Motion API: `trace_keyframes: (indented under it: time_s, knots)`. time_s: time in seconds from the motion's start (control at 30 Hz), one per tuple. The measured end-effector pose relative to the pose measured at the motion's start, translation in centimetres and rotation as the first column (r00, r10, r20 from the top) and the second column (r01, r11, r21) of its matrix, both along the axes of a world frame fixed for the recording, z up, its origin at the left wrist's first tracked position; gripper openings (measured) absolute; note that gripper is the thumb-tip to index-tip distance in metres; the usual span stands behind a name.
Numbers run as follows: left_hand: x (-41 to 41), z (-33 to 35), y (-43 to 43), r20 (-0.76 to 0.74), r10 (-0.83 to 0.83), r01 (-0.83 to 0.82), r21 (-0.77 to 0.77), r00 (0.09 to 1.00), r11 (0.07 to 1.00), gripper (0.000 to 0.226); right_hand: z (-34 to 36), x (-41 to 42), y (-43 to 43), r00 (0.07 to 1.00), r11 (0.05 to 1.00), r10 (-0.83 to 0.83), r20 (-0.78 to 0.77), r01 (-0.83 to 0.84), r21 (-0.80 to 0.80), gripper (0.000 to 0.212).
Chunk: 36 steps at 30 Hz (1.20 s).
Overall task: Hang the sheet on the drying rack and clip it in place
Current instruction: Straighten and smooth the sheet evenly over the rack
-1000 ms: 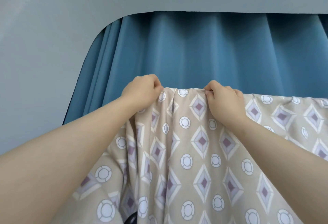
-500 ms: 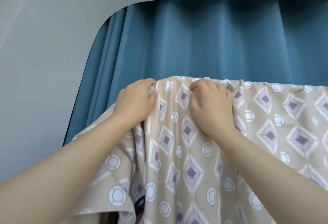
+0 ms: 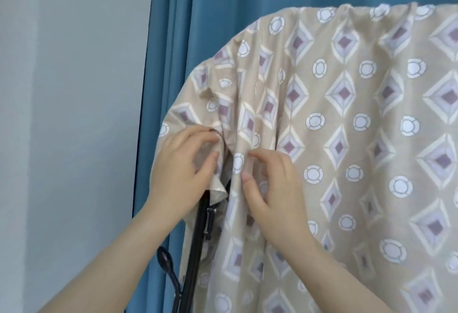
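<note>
sheet (image 3: pixel 347 139): beige, printed with diamonds and white rings. Fills the centre and right of the view. Draped over the top of the drying rack. Its top edge runs level across the upper right, then rounds off and drops down the left side. It is bunched into vertical folds near the left edge and flatter to the right.
curtain (image 3: pixel 223 3): blue, pleated, hanging behind the sheet. Shows above it and in a strip down its left side.
wall (image 3: pixel 69 114): plain grey, left third of the view, beside the curtain.
left forearm (image 3: pixel 111 263): comes in from bottom left, crossing in front of wall and curtain.
right forearm (image 3: pixel 334 275): comes in from bottom right, lying over the sheet.
drying rack (image 3: pixel 195 250): mostly hidden under the sheet. Only a black upright shows, at the sheet's lower left edge below the left hand.
left hand (image 3: pixel 178 176): at the sheet's left edge, just above the exposed upright. Fingers curled, thumb and fingers gripping a gathered flap of fabric. A corner of the flap hangs out beside the palm.
right hand (image 3: pixel 272 193): just right of the left hand, near but apart. Index finger and thumb pinch a vertical fold of the sheet.
hook (image 3: pixel 168 268): black, curved, sticks out left of the upright low down, in front of the curtain.
latch (image 3: pixel 210 216): small dark fitting on the upright, just under the hanging flap. Can't tell its type.
</note>
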<state>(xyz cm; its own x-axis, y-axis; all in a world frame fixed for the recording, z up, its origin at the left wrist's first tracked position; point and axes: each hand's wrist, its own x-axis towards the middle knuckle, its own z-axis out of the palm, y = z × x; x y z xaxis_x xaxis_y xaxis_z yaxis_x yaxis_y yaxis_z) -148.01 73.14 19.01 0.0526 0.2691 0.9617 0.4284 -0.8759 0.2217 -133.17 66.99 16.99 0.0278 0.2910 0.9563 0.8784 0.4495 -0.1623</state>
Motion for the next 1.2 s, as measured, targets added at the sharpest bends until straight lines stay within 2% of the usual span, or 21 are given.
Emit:
trace_keyframes:
  time_s: [0.1, 0.23, 0.3, 0.43, 0.5, 0.57, 0.63, 0.67, 0.77, 0.8, 0.9, 1.07, 1.2]
  knots:
    - [-0.2, -2.8, -0.2, 0.022, -0.013, 0.015, -0.099, 1.000, 0.995, 0.034, -1.6, -1.7, -0.4, 0.999, 1.000, -0.025, 0.044, 0.025, 0.006, 0.045]
    - [-0.4, -4.9, -0.4, 0.121, 0.028, -0.007, -0.170, 0.992, 0.985, 0.030, -2.8, -2.4, 0.5, 0.949, 0.961, -0.265, 0.171, 0.275, -0.037, 0.051]
    - [-0.1, -5.9, -0.6, 0.169, 0.063, -0.026, -0.215, 0.984, 0.976, 0.038, -3.0, -2.3, 1.0, 0.950, 0.954, -0.281, 0.134, 0.292, -0.065, 0.045]
    - [0.6, -7.5, -0.6, 0.293, 0.143, -0.038, -0.335, 0.946, 0.942, 0.067, -3.2, -2.5, 1.5, 0.983, 0.982, -0.161, -0.086, 0.151, -0.115, 0.042]
    - [0.3, -7.8, -0.7, 0.399, 0.105, 0.109, -0.479, 0.911, 0.871, 0.075, -3.8, -2.8, 1.6, 0.983, 0.975, -0.165, -0.076, 0.151, -0.164, 0.045]
    - [0.1, -7.6, -1.0, 0.493, 0.073, 0.286, -0.612, 0.867, 0.738, 0.081, -4.0, -3.0, 1.7, 0.982, 0.966, -0.177, -0.072, 0.159, -0.205, 0.046]
    - [-0.2, -7.4, -1.2, 0.534, 0.056, 0.386, -0.676, 0.844, 0.628, 0.082, -3.5, -3.1, 1.6, 0.977, 0.960, -0.200, -0.077, 0.179, -0.217, 0.043]
    - [-0.3, -7.3, -1.3, 0.535, 0.039, 0.415, -0.698, 0.844, 0.583, 0.074, -3.0, -3.1, 1.6, 0.975, 0.956, -0.210, -0.073, 0.189, -0.224, 0.039]
    - [-0.7, -6.9, -0.9, 0.484, -0.011, 0.425, -0.758, 0.875, 0.494, 0.028, -0.9, -2.6, 1.7, 0.971, 0.946, -0.233, -0.050, 0.214, -0.244, 0.025]
    - [-0.8, -6.6, -0.7, 0.484, -0.026, 0.433, -0.757, 0.875, 0.490, 0.021, -0.1, -2.3, 1.8, 0.971, 0.947, -0.235, -0.050, 0.218, -0.234, 0.023]
    - [-1.0, -5.3, -0.1, 0.490, -0.092, 0.467, -0.734, 0.867, 0.494, 0.020, 2.5, -1.5, 2.0, 0.980, 0.961, -0.171, -0.107, 0.141, -0.239, 0.022]
    - [-1.0, -4.2, 1.9, 0.478, -0.114, 0.439, -0.651, 0.871, 0.619, 0.025, 4.9, -0.1, 2.9, 0.947, 0.968, -0.133, -0.292, 0.062, -0.241, 0.024]
    - [-0.4, -4.2, 3.7, 0.480, -0.190, 0.486, -0.628, 0.857, 0.607, 0.029, 3.5, -0.6, 3.7, 0.929, 0.963, -0.088, -0.360, -0.013, -0.270, 0.023]
